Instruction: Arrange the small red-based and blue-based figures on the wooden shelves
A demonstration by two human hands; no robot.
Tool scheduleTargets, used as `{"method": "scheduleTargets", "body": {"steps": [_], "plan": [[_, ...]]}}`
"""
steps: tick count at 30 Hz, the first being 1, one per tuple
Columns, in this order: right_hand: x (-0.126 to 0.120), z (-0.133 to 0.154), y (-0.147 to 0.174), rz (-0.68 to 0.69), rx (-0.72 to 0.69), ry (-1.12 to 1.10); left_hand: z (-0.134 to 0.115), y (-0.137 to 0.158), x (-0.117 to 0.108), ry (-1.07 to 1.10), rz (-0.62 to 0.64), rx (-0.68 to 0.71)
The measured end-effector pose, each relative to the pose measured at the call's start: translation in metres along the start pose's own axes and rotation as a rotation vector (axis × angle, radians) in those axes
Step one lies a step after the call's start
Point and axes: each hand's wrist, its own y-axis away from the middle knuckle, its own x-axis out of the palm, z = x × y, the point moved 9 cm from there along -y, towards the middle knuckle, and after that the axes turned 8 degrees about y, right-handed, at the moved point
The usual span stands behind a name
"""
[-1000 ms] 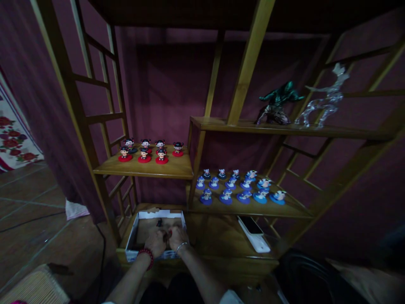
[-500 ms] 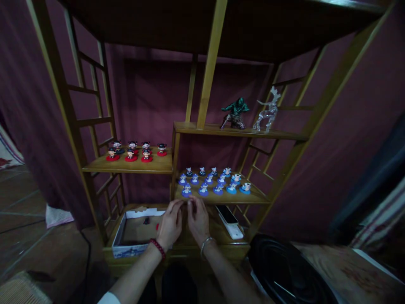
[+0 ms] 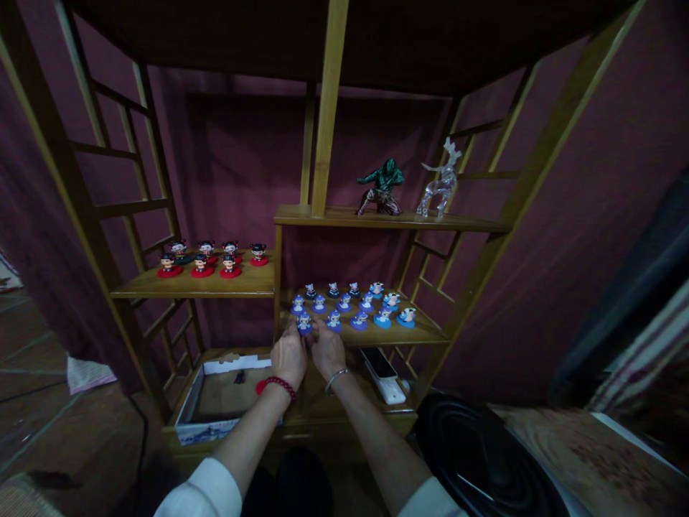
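A blue-based figurine (image 3: pixel 304 323) sits pinched between both hands' fingertips, left hand (image 3: pixel 289 355) and right hand (image 3: pixel 327 352).

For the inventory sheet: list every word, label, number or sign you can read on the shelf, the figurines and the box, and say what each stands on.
No text can be read.
Cardboard box: a blue pattern along the front wall, too blurred to tell whether it is lettering.
Blue-based figurines and red-based figurines: too small to show any marking.
White device: dark screen, nothing legible.
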Motion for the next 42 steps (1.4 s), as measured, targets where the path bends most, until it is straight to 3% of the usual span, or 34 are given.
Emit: {"method": "scheduleTargets", "body": {"steps": [6, 29, 36, 39, 42], "plan": [[-0.002, 0.003, 0.003, 0.0, 0.004, 0.084, -0.002, -0.002, -0.001, -0.124, 0.012, -0.002], [-0.002, 0.0, 0.003, -0.008, -0.053, -0.019, 0.004, -0.001, 0.002, 0.021, -0.051, 0.075], [-0.057, 0.006, -0.002, -0.144, -0.133, -0.05, -0.002, 0.03, -0.007, 0.033, -0.2, 0.29], [-0.081, 0.009, -0.023, -0.174, -0.144, 0.034, -0.008, 0.041, -0.01, -0.078, -0.22, 0.393], [-0.087, 0.014, -0.054, -0.102, -0.211, 0.132, -0.009, 0.045, -0.006, -0.19, -0.204, 0.445]]}}
